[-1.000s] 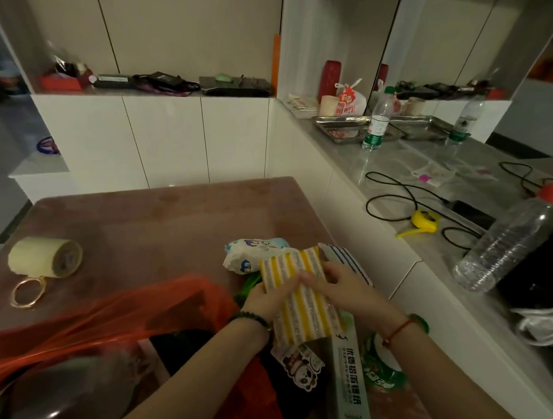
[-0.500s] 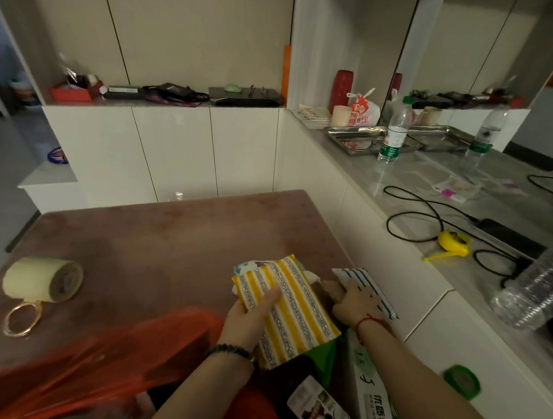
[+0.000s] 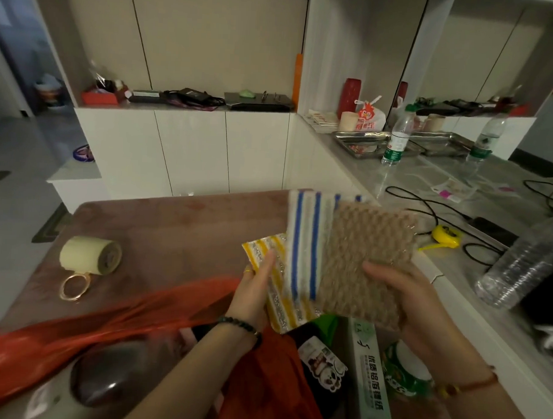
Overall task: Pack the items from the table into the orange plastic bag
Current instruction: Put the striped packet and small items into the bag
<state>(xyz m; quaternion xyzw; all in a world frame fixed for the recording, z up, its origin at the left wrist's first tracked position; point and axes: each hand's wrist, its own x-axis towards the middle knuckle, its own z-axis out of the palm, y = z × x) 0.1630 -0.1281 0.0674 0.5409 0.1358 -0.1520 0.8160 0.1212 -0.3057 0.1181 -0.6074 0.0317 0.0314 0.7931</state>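
The reddish-brown worktop point(image 3: 173, 224) carries a roll of pale yellow tape point(image 3: 91, 255) toward its left edge, lying on its side. Just in front of the roll lies a gold ring point(image 3: 74, 286). Right of the roll, the orange plastic bag point(image 3: 111, 325) spreads over the near part — blurred. Far right of the roll, at the edge, a long white box point(image 3: 370, 384) lies flat.

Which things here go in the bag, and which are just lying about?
Job: yellow-striped cloth, blue-striped cloth, tan cloth, tape roll, orange bag.
Lying about: water bottle, tape measure, steel tray.
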